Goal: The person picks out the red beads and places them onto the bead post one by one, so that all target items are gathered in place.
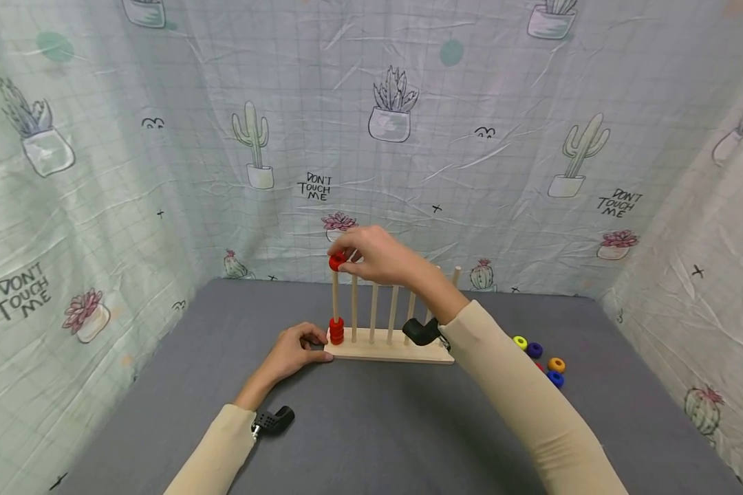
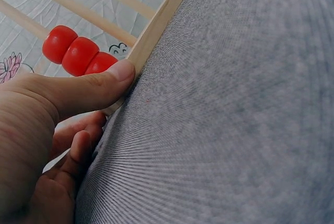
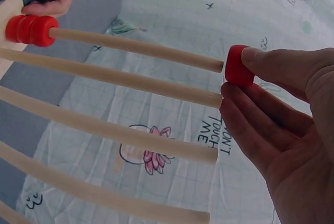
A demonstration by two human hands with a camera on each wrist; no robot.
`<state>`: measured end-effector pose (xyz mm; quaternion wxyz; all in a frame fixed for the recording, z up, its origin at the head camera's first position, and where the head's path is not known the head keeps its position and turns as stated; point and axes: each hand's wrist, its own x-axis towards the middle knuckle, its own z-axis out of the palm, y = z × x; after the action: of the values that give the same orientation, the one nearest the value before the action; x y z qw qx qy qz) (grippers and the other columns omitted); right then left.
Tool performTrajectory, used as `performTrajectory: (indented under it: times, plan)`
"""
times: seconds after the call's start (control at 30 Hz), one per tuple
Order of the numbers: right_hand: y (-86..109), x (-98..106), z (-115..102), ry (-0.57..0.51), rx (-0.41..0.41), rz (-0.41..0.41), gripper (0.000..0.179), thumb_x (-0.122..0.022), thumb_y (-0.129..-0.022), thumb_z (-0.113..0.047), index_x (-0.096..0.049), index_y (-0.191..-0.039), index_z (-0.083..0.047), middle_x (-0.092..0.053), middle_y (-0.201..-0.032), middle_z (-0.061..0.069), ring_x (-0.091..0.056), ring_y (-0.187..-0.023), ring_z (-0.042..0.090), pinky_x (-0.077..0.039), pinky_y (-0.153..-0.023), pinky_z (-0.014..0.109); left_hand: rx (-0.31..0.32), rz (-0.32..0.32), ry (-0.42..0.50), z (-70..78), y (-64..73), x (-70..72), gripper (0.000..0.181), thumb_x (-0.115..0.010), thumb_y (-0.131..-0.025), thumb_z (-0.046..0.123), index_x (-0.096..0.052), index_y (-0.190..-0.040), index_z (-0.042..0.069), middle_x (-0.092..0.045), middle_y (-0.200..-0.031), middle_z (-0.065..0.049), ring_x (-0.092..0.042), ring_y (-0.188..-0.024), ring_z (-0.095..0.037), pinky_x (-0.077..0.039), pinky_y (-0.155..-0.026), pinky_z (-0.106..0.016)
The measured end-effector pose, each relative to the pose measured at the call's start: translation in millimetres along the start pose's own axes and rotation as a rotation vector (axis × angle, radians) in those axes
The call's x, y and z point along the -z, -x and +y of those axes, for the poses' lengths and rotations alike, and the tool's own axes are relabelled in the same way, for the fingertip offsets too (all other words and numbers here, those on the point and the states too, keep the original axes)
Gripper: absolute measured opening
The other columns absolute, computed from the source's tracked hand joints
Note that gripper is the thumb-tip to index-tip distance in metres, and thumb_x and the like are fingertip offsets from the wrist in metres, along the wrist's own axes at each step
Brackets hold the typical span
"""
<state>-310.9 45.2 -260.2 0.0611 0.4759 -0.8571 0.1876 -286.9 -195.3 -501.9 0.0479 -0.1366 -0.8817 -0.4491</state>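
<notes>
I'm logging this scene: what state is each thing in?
Left hand: gripping the base at one end
Right hand: pinching a red bead
Red bead: just above the leftmost peg
Stacked red beads: three, low on that peg
Base: flat on the table
Other pegs: upright, no beads visible
Loose beads: on the table

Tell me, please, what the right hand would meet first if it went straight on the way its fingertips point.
Most likely the leftmost peg, at its tip: the bead pinched in the right hand faces it closely, though depth is unclear.
</notes>
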Motion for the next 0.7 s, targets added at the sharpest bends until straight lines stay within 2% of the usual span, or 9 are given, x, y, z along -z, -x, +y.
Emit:
performTrajectory:
  times: [0.27,0.7]
  plan:
    - [-2.6,0.7,-0.3,-0.008,-0.022,-0.011,0.025,-0.07,-0.099,-0.014,-0.073,-0.123,-0.007,-0.073,-0.119,0.007,-0.072,-0.105,0.019,-0.058,-0.088,0.026,-0.014,-0.004,0.004,1.0,-1.7,0.0,0.031,-0.094,-0.074,0.023,-0.074,-0.096,0.016,-0.071,-0.094,-0.002,-0.058,-0.076,-0.011,-0.047,-0.068,-0.022]
    - [-8.6,-0.4,-2.0,-0.027,-0.033,-0.038,0.029,-0.07,-0.1,-0.013,-0.071,-0.128,-0.007,-0.071,-0.124,0.009,-0.071,-0.11,0.021,-0.058,-0.088,0.023,0.001,-0.008,0.007,1.5,-0.1,0.7,0.03,-0.094,-0.075,0.025,-0.074,-0.096,0.015,-0.07,-0.096,-0.002,-0.058,-0.079,-0.014,-0.047,-0.07,-0.023]
